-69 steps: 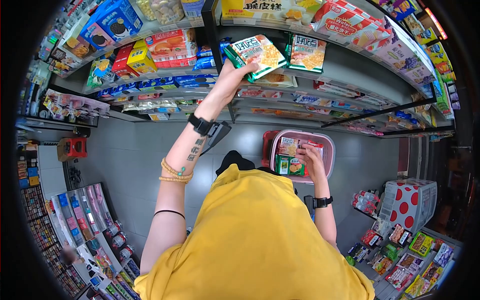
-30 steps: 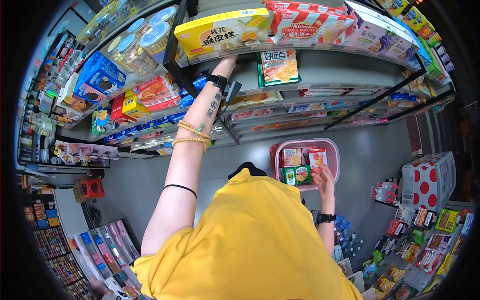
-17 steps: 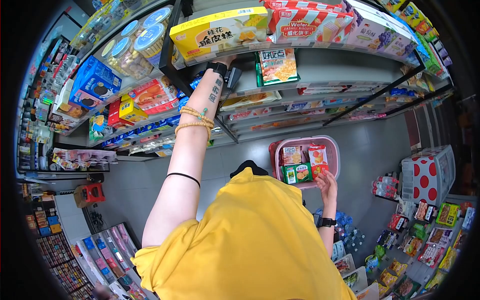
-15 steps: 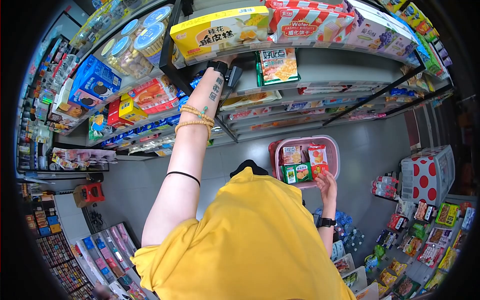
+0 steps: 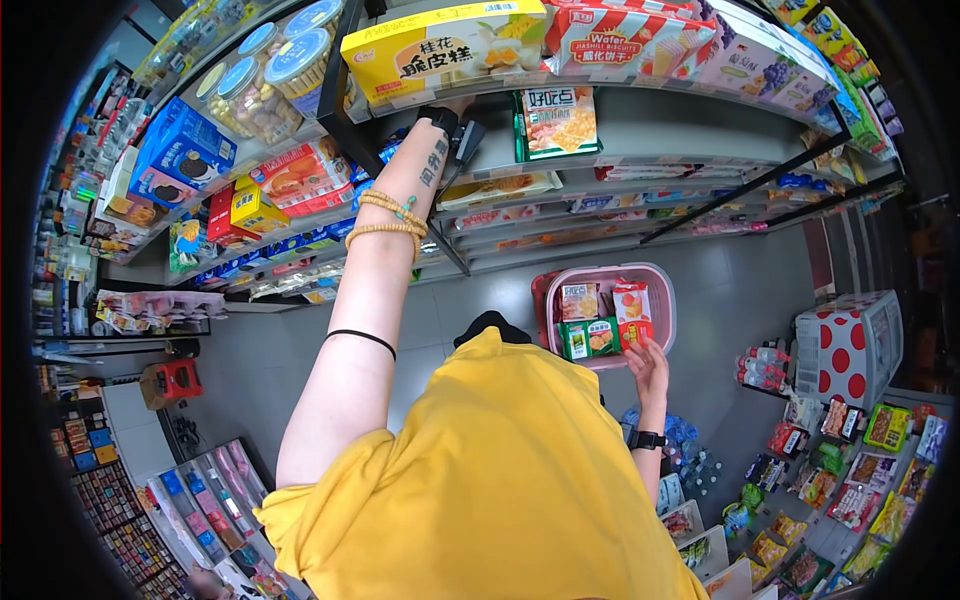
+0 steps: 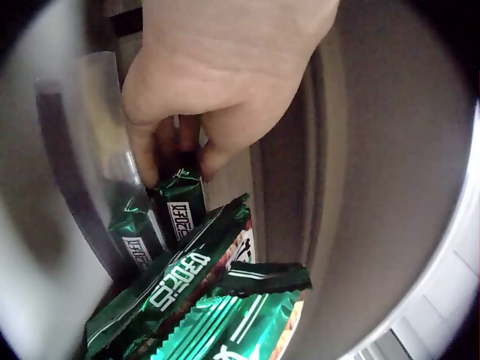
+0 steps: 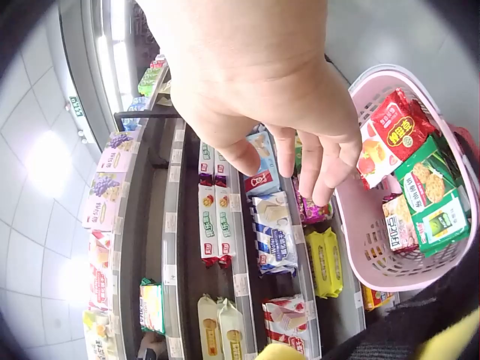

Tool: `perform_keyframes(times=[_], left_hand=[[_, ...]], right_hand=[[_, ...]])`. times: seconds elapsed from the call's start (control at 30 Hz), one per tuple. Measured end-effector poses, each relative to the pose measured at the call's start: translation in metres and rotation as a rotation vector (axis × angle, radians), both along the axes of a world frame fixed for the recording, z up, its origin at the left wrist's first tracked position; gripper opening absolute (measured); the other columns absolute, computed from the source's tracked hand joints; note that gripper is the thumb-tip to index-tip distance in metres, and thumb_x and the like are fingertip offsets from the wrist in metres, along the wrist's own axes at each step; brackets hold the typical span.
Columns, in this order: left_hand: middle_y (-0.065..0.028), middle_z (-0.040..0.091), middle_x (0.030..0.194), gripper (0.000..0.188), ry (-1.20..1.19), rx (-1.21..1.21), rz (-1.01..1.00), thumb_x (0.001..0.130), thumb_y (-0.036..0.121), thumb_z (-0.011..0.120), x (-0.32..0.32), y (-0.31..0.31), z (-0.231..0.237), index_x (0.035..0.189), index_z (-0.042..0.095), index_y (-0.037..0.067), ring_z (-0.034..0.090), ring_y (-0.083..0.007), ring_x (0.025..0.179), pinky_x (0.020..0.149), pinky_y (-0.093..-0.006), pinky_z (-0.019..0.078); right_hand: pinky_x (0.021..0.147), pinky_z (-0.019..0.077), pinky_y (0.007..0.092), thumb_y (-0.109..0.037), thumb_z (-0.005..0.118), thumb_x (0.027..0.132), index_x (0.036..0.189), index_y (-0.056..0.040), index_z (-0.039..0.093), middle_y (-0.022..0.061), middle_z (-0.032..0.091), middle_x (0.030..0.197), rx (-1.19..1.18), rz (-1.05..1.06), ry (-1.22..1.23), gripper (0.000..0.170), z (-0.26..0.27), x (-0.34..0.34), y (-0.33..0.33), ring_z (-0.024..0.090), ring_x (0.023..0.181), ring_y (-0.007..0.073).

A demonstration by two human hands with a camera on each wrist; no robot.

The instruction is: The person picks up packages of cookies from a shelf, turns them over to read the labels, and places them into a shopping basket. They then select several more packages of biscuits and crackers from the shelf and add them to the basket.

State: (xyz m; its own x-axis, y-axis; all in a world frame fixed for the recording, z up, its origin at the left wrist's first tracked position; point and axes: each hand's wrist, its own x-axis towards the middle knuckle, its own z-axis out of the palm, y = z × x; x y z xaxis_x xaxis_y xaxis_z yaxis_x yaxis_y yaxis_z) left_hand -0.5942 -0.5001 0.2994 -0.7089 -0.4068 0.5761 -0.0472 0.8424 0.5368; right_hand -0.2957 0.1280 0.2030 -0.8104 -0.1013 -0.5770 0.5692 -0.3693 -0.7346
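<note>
In the left wrist view, the left hand (image 6: 225,75) pinches the end of a small green packet (image 6: 180,210) between thumb and fingers. Other green packets (image 6: 180,289) lie beside and below it. The head view shows this arm reaching into the shelf under a yellow box (image 5: 440,55), which hides most of the hand; a green-edged cracker packet (image 5: 557,125) stands to its right. The right hand (image 5: 648,370) is at the near rim of a pink basket (image 5: 665,300), fingers spread and holding nothing, close to a red-and-white packet (image 5: 632,305).
Wafer packets (image 5: 630,40) and grape-printed boxes (image 5: 765,60) line the upper shelf. Lidded tubs (image 5: 300,65) stand left of a black shelf post (image 5: 345,110). On the floor at right is a polka-dot box (image 5: 845,350), with bottles (image 5: 765,367) beside it.
The left hand, earlier holding a green cracker packet in front of the shelf, has gone deeper inside without that packet showing. The right hand has drawn back from over the basket to its rim.
</note>
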Motion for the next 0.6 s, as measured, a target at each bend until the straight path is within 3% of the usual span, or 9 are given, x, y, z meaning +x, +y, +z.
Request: perform_keyframes(times=[0.47, 0.5, 0.53, 0.6], left_hand=[[-0.0182, 0.057, 0.131, 0.037, 0.038, -0.169, -0.010, 0.095, 0.023, 0.055, 0.005, 0.015, -0.002, 0.129, 0.056, 0.007, 0.052, -0.0342, 0.122, 0.102, -0.0418, 0.0428], [-0.0183, 0.057, 0.131, 0.037, 0.065, -0.194, -0.013, 0.095, 0.023, 0.055, 0.011, 0.020, -0.001, 0.129, 0.056, 0.007, 0.052, -0.0344, 0.122, 0.102, -0.0420, 0.0428], [-0.0220, 0.052, 0.136, 0.039, -0.114, -0.153, -0.014, 0.093, 0.025, 0.056, 0.028, 0.024, 0.014, 0.128, 0.057, 0.008, 0.048, -0.0394, 0.125, 0.100, -0.0470, 0.0426], [-0.0218, 0.055, 0.128, 0.034, -0.029, 0.041, -0.071, 0.092, 0.022, 0.057, 0.084, 0.058, 0.047, 0.122, 0.059, 0.006, 0.050, -0.0391, 0.120, 0.097, -0.0473, 0.0431]], right_hand=[[0.068, 0.0549, 0.0293, -0.022, 0.057, 0.097, 0.124, -0.0052, 0.055, 0.0173, 0.067, 0.109, 0.003, 0.047, -0.027, 0.032, -0.012, -0.011, 0.002, 0.070, 0.084, 0.0248], [0.068, 0.0547, 0.0292, -0.022, 0.057, 0.097, 0.124, -0.0052, 0.055, 0.0172, 0.067, 0.108, 0.019, 0.054, -0.035, 0.032, -0.014, -0.013, 0.003, 0.070, 0.084, 0.0245], [0.067, 0.0546, 0.0290, -0.023, 0.057, 0.096, 0.123, -0.0052, 0.055, 0.0170, 0.067, 0.108, 0.034, 0.060, -0.044, 0.032, -0.017, -0.014, 0.004, 0.070, 0.083, 0.0242], [0.066, 0.0543, 0.0289, -0.023, 0.057, 0.096, 0.123, -0.0053, 0.055, 0.0164, 0.068, 0.106, 0.069, 0.072, -0.074, 0.033, -0.027, -0.015, 0.008, 0.070, 0.082, 0.0238]])
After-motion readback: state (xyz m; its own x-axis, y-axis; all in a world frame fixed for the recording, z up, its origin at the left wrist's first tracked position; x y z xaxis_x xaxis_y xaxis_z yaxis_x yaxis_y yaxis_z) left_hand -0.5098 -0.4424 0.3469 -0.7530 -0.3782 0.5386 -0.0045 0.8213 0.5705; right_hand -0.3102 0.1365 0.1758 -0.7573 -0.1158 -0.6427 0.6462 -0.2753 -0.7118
